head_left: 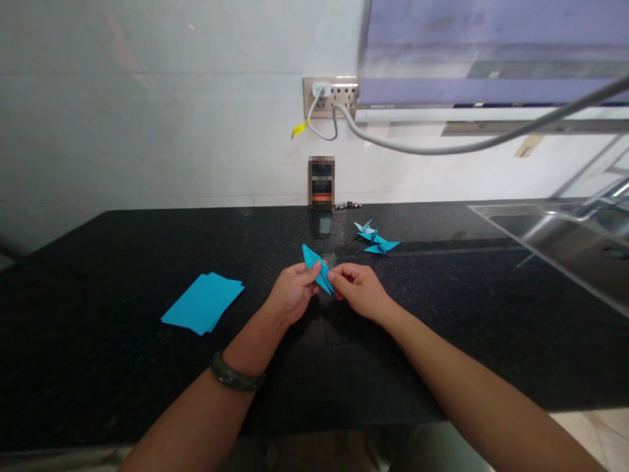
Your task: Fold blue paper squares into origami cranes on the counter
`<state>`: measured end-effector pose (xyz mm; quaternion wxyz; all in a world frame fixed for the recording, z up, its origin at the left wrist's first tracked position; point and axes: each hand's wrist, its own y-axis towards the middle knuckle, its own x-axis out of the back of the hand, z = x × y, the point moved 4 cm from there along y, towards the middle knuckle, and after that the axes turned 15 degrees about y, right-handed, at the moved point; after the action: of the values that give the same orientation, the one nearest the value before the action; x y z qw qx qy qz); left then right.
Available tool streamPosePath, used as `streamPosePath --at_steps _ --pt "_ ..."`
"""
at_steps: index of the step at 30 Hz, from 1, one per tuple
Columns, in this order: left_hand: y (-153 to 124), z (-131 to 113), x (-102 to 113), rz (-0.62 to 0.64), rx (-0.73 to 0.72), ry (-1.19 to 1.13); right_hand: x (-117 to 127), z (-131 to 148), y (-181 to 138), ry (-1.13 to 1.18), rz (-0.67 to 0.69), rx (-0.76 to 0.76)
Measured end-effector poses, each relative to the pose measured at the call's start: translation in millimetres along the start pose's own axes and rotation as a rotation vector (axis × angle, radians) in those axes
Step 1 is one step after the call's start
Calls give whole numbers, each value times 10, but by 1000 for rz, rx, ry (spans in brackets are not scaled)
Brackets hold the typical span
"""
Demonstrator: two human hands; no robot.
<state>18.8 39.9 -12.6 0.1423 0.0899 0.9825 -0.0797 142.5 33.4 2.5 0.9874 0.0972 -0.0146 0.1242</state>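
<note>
A piece of blue origami paper (313, 261), folded into a narrow diamond, is held above the counter between both hands. My left hand (293, 292) grips it from the left, thumb lying on its upper face. The fingertips of my right hand (358, 287) pinch its lower right edge, near the split points. To the left lies a small stack of blue square paper sheets (202, 303). Several folded blue paper cranes (382, 247) sit close together on the counter, beyond my right hand.
The black stone countertop (122, 380) runs up to a white tiled wall (147, 131). A blurred dark box or phone (322, 182) leans there beside a beaded string (348, 205). Cables hang from a wall socket (344, 97). A metal sink (565, 242) is at right.
</note>
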Motion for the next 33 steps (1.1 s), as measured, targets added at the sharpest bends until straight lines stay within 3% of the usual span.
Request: streamPosePath --at_steps 10,16,25,33 --pt "-25 -36 -17 144 -48 -63 22 119 -62 -63 12 168" --pt "-20 -52 -31 153 -93 -88 6 238 -102 -128 24 281" --pt "-27 -60 -30 164 -113 0 36 118 -64 -114 -71 161" --pt "-11 -33 -15 159 -87 1 45 155 -67 -169 -88 142"
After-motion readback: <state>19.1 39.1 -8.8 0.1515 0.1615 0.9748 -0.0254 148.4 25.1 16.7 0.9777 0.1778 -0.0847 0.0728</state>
